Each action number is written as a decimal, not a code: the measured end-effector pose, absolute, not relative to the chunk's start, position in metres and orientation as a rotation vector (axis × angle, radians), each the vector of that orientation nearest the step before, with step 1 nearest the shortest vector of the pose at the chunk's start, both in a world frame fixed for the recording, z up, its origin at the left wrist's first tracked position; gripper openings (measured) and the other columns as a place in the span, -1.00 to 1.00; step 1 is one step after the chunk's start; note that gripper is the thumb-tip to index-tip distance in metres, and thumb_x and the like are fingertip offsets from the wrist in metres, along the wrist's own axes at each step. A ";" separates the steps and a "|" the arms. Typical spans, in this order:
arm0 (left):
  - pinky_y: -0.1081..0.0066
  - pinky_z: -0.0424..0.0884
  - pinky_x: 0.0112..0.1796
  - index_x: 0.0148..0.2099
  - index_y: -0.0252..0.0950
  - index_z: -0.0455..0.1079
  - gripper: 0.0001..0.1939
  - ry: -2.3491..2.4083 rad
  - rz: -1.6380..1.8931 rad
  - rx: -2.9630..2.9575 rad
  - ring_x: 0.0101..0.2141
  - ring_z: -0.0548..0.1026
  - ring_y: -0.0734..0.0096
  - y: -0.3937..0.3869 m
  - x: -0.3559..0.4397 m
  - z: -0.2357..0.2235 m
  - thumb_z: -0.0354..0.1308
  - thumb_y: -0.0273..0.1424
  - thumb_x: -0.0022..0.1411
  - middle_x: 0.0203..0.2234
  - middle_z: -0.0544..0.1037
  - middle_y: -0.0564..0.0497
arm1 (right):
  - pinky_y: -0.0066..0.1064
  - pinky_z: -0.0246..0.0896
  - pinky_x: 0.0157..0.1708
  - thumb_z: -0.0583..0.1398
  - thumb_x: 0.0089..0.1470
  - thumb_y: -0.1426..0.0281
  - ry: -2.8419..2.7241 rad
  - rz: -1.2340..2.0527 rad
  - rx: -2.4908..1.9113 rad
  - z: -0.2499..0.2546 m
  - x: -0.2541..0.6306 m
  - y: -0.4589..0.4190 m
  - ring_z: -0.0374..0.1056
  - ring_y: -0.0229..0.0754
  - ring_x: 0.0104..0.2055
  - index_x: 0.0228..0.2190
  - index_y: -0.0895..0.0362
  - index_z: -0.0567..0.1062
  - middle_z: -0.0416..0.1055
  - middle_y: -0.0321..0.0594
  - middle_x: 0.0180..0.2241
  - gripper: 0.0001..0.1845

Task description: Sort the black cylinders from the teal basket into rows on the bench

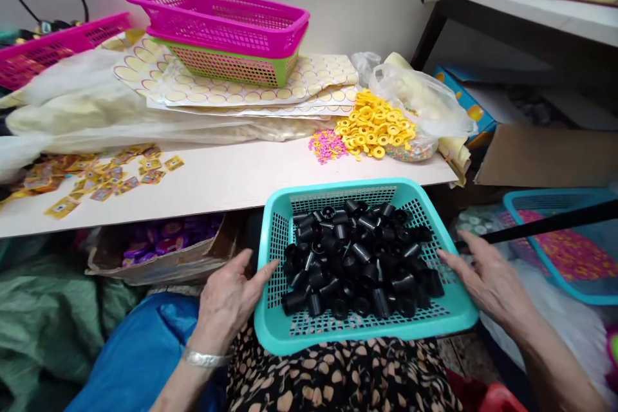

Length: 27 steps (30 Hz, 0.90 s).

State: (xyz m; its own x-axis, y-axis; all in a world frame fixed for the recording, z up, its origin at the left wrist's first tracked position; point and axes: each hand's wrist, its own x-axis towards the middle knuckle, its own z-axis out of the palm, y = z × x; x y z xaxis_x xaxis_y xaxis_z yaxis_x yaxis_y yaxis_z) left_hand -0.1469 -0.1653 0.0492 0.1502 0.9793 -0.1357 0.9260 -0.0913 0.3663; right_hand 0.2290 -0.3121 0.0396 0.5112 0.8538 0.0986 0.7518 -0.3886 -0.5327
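A turquoise plastic basket [367, 333] rests above my lap, its far rim against the table's front edge. Inside lies a heap of black plastic cylinder-shaped parts [360, 254]. My left hand [232, 293] grips the basket's left side, thumb over the rim and the other fingers partly hidden outside. On the opposite side my right hand [487, 277] holds the right rim the same way, its thumb at the inner edge. A silver bracelet [206, 358] circles my left wrist.
On the white table [232, 180] are yellow rings [379, 125], small pink and yellow pieces [328, 145], printed packets [116, 177] and stacked baskets [217, 22]. A cardboard box [159, 264] stands underneath. At right sit a blue basket [564, 193] and a black bar [545, 225].
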 end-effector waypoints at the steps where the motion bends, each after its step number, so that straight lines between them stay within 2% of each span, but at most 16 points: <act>1: 0.34 0.29 -0.39 -0.18 -0.30 0.42 -0.56 1.837 0.337 2.196 -0.42 0.44 0.22 -0.161 -0.145 0.054 0.05 -0.03 0.12 -0.51 0.48 -0.03 | -0.09 0.25 -0.15 0.17 0.00 0.12 -1.380 0.075 -2.213 0.045 0.222 -0.308 0.34 0.09 -0.13 -0.13 0.16 0.42 0.42 -0.02 -0.16 -0.54; 2: 0.33 0.31 -0.33 -0.15 -0.31 0.41 -0.58 1.789 0.511 2.312 -0.34 0.44 0.21 -0.156 -0.140 0.059 0.06 -0.07 0.14 -0.41 0.50 -0.08 | -0.11 0.23 -0.12 0.16 0.03 0.16 -1.432 -0.010 -2.150 0.051 0.214 -0.302 0.33 0.05 -0.12 -0.16 0.14 0.42 0.41 -0.04 -0.16 -0.61; 4: 0.35 0.32 -0.24 -0.13 -0.31 0.39 -0.69 1.477 0.725 2.440 -0.26 0.43 0.27 -0.149 -0.125 0.066 0.06 -0.21 0.20 -0.27 0.48 -0.10 | -0.25 0.25 -0.18 0.14 0.09 0.27 -1.521 0.075 -1.970 0.059 0.197 -0.288 0.35 -0.07 -0.21 -0.25 0.10 0.42 0.41 -0.13 -0.24 -0.79; 7: 0.45 0.32 -0.33 -0.26 -0.29 0.40 -0.85 0.933 0.502 2.408 -0.37 0.40 0.42 -0.142 -0.096 0.073 0.00 -0.43 0.23 -0.38 0.44 -0.01 | -0.33 0.27 -0.26 0.12 0.11 0.39 -1.621 0.261 -1.847 0.064 0.180 -0.266 0.35 -0.15 -0.26 -0.28 0.08 0.41 0.38 -0.18 -0.26 -0.90; 10: 0.44 0.29 -0.38 -0.38 -0.31 0.35 -0.83 0.764 0.230 2.415 -0.43 0.35 0.43 -0.136 -0.070 0.076 -0.04 -0.56 0.16 -0.47 0.37 0.02 | -0.23 0.22 -0.12 0.10 0.07 0.45 -1.803 0.301 -1.878 0.064 0.175 -0.246 0.27 -0.06 -0.10 -0.18 0.09 0.39 0.34 -0.13 -0.11 -0.77; 13: 0.38 0.31 -0.31 -0.29 -0.32 0.34 -0.78 0.661 0.115 2.573 -0.32 0.36 0.34 -0.129 -0.052 0.075 -0.04 -0.63 0.03 -0.36 0.38 -0.04 | -0.16 0.18 -0.08 0.12 0.00 0.47 -2.037 0.352 -1.922 0.068 0.169 -0.228 0.19 0.01 -0.04 -0.08 0.13 0.35 0.28 -0.09 -0.01 -0.61; 15: 0.34 0.31 -0.27 -0.21 -0.33 0.34 -0.68 0.536 0.026 2.681 -0.26 0.35 0.28 -0.124 -0.044 0.070 -0.04 -0.64 -0.04 -0.27 0.39 -0.08 | -0.15 0.18 -0.15 0.12 -0.04 0.48 -2.201 0.355 -1.952 0.071 0.160 -0.216 0.19 0.02 -0.10 -0.09 0.15 0.37 0.31 -0.08 -0.06 -0.60; 17: 0.32 0.31 -0.28 -0.19 -0.33 0.34 -0.66 0.469 -0.063 2.728 -0.26 0.34 0.25 -0.121 -0.038 0.063 -0.03 -0.64 -0.05 -0.25 0.40 -0.10 | -0.14 0.17 -0.22 0.10 -0.07 0.50 -2.355 0.328 -1.981 0.072 0.152 -0.205 0.20 0.03 -0.16 -0.19 0.17 0.42 0.36 -0.08 -0.17 -0.68; 21: 0.26 0.30 -0.22 -0.30 -0.33 0.36 -0.83 0.562 0.048 2.558 -0.25 0.34 0.24 -0.113 -0.038 0.050 0.04 -0.58 0.01 -0.31 0.42 -0.07 | -0.13 0.13 -0.25 0.08 -0.12 0.55 -2.461 0.370 -1.932 0.070 0.151 -0.193 0.21 0.03 -0.20 -0.38 0.17 0.44 0.38 -0.10 -0.31 -0.80; 23: 0.29 0.30 -0.23 -0.32 -0.33 0.36 -0.90 0.671 0.197 2.204 -0.29 0.34 0.30 -0.111 -0.043 0.052 0.15 -0.50 0.02 -0.37 0.42 -0.02 | -0.12 0.12 -0.21 0.09 -0.11 0.57 -2.313 0.478 -1.855 0.069 0.157 -0.195 0.22 0.01 -0.19 -0.37 0.16 0.43 0.38 -0.12 -0.32 -0.79; 27: 0.46 0.32 -0.33 -0.20 -0.34 0.36 -0.68 0.713 0.330 1.246 -0.40 0.38 0.50 -0.111 -0.052 0.064 0.30 -0.41 -0.05 -0.40 0.44 0.04 | -0.20 0.20 -0.13 0.15 -0.01 0.50 -1.472 0.963 -1.574 0.074 0.160 -0.205 0.30 -0.12 -0.15 -0.20 0.08 0.40 0.40 -0.20 -0.21 -0.72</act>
